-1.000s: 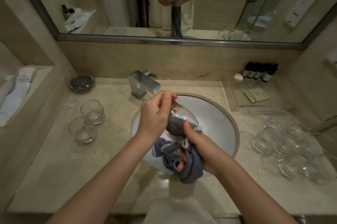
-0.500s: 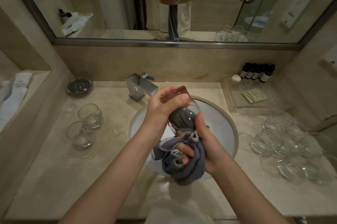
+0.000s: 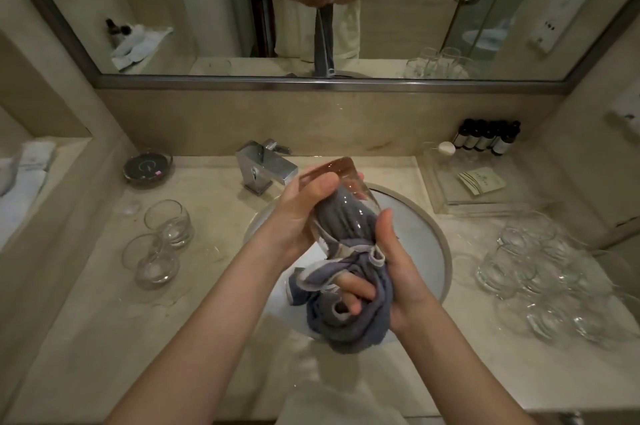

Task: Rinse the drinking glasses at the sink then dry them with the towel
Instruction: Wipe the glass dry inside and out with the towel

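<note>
Left hand [image 3: 304, 213]: fingers [image 3: 320, 186] curl round the base end of one drinking glass [image 3: 341, 203], holding it tilted, base far and up, mouth near and down. Likely reason: the mouth faces the other hand for wiping inside.

Right hand [image 3: 394, 272]: fingers [image 3: 356, 291] curl into the bunched grey towel [image 3: 349, 313], thumb laid along the glass wall. Part of the towel is stuffed inside the glass, visible through the wall; the rest hangs below the hand.

Both are held above the sink [image 3: 426, 241], probably so drips fall into the basin. Judged step: drying the inside.

Counts:
- Held glass: 1.
- Two glasses [image 3: 162, 241] upright on the counter [image 3: 86, 338], left of the sink; presumably kept apart as finished ones.
- Cluster of glasses [image 3: 547, 275] at right, touching and overlapping; more than six, exact count not readable.
- Faucet [image 3: 265, 170]: 1, far side of the sink; no running water visible.
- Dark bottles [image 3: 488, 140], far right: about five.
</note>
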A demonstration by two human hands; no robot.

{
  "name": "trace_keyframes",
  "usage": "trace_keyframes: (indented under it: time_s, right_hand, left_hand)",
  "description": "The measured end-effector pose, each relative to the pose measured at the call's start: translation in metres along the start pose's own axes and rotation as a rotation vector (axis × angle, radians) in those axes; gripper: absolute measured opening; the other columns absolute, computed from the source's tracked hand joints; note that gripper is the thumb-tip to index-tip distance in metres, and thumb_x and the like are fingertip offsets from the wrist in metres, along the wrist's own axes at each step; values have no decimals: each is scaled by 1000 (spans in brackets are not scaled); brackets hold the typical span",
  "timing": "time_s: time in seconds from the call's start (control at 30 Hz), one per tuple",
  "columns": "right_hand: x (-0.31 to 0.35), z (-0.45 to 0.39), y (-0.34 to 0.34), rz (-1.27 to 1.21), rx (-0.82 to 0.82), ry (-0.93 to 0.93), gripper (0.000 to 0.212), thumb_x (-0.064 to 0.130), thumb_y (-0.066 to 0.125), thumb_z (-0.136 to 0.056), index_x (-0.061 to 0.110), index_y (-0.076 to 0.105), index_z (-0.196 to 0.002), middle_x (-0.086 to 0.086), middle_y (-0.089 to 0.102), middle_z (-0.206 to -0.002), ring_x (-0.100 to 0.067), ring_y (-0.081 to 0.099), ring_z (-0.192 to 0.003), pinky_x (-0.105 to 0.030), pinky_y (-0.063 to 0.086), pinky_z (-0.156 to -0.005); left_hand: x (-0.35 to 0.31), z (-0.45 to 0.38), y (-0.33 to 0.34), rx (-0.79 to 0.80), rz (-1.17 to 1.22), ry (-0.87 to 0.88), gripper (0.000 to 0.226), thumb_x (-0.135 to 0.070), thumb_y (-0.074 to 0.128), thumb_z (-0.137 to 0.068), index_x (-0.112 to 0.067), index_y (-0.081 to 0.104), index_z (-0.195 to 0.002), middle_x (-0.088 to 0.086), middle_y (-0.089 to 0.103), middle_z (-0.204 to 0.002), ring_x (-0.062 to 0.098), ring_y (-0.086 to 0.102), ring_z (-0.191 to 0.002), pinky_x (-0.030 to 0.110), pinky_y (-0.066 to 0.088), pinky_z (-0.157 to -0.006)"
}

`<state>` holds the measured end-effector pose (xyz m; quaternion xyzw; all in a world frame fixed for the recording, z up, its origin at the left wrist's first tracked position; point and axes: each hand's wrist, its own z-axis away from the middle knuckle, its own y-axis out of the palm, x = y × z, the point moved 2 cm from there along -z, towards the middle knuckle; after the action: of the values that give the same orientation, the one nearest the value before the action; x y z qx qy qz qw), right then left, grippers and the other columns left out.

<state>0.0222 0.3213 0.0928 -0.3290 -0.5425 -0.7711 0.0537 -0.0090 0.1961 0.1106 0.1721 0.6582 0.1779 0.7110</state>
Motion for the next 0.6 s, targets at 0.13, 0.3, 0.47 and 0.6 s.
trace_keyframes:
  time_s: [0.13, 0.3, 0.47, 0.6]
  right_hand:
    - [2, 0, 3, 225, -235, -78, 67, 60, 69, -69, 4, 62, -105, -11, 58, -50, -14, 61, -39, -23, 51, -41]
    - [5, 1, 8, 481, -310, -113, 45, 51, 63, -82, 15, 60, -109, -20, 59, -81, -10, 64, -51, -25, 54, -46]
    - [-3, -1, 2, -11, -61, 2, 81, 71, 76, -56, 11, 71, -110, -13, 39, -52, -17, 53, -33, -30, 55, -41]
    - [1, 1, -2, 533, -339, -79, 75, 58, 73, -69, -3, 62, -111, -38, 64, -98, -53, 63, -78, -44, 57, -67]
  left_hand:
    - [-4, 4, -11, -53, -130, -111, 83, -65, 86, -44, -14, 71, -107, 4, 72, -99, 20, 69, -94, 36, 55, -86]
    - [-5, 12, 0, -248, -18, -17, 38, -28, 82, -67, -5, 66, -93, 8, 69, -81, 18, 68, -72, 29, 57, -73]
    - [-4, 11, -11, 40, 73, 5, 69, -36, 88, -51, -6, 59, -105, 9, 74, -98, 27, 71, -90, 37, 58, -83]
    - [-23, 16, -17, -29, -253, -173, 57, -60, 75, -61, -20, 70, -102, 1, 72, -107, 22, 69, -97, 39, 54, -86]
